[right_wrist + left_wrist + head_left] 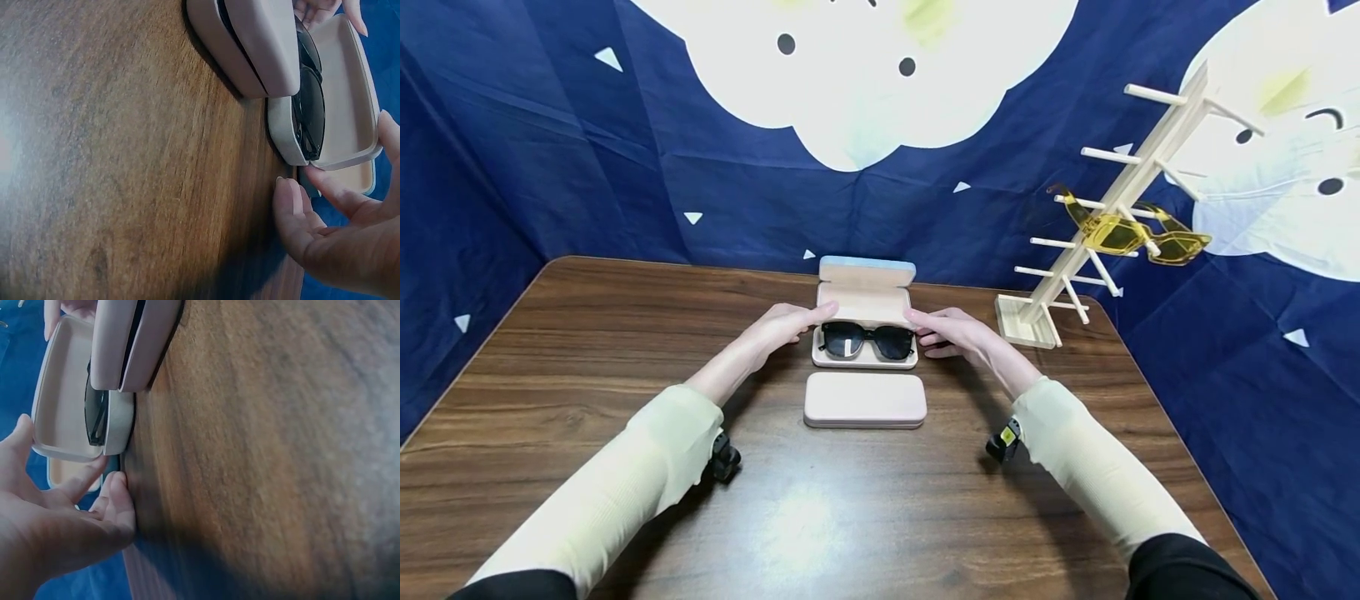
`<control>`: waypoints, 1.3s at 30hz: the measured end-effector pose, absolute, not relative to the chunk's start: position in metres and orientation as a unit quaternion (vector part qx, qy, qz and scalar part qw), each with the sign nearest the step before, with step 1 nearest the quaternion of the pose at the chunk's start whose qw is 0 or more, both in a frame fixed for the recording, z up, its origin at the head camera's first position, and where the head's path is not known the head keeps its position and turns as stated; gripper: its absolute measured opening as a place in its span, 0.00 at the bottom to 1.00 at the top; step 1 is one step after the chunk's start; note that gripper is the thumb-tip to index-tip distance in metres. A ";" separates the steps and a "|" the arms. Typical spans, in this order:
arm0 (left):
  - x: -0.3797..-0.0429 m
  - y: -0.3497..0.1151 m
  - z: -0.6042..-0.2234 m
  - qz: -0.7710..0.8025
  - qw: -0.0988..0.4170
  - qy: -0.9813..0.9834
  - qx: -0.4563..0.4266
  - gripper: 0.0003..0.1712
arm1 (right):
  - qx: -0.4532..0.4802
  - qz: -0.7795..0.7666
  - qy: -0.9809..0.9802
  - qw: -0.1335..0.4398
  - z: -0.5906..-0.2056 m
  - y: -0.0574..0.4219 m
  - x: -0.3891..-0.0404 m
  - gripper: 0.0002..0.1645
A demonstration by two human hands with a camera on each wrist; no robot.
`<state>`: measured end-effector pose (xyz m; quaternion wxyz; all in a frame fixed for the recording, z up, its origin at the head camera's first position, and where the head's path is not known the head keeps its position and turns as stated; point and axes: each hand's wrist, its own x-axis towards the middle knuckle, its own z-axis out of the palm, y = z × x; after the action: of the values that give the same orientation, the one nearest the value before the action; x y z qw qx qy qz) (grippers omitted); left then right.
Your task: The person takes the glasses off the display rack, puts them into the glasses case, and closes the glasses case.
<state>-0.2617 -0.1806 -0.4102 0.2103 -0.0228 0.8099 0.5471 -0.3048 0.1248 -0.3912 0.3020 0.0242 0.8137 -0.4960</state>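
Pink lid (865, 302) | left grip (784, 325), right grip (958, 331): pinching its ends | sunglasses (892, 342) in case (865, 364) | wrist camera (997, 448): yellow patch (1007, 436)

Pale wooden rack (1067, 267) with short pegs at the counter's (917, 508) right rear, yellow sunglasses (1111, 234) hanging on it, closed pale pink case (865, 398) lying flat, brown wood grain, blue cloth (587, 192) behind with white clouds (850, 92) and small triangles (693, 217).

Wood-grain table (962, 517), closed pink case (865, 400), open cases (859, 364), pale rack (1159, 137)
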 end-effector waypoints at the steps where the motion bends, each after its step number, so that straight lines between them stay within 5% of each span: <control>1: -0.262 -0.181 -0.410 0.546 0.212 0.810 -0.021 0.49 | 0.022 -0.496 0.814 0.303 -0.391 0.125 -0.304 0.39; 39: -0.257 -0.185 -0.417 0.508 0.185 0.841 0.016 0.44 | -0.053 -0.488 0.828 0.271 -0.405 0.131 -0.297 0.32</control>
<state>-0.2569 -0.1853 -0.4174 0.1846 0.0159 0.8410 0.5083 -0.2969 0.1311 -0.4047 0.2713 -0.0531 0.8279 -0.4881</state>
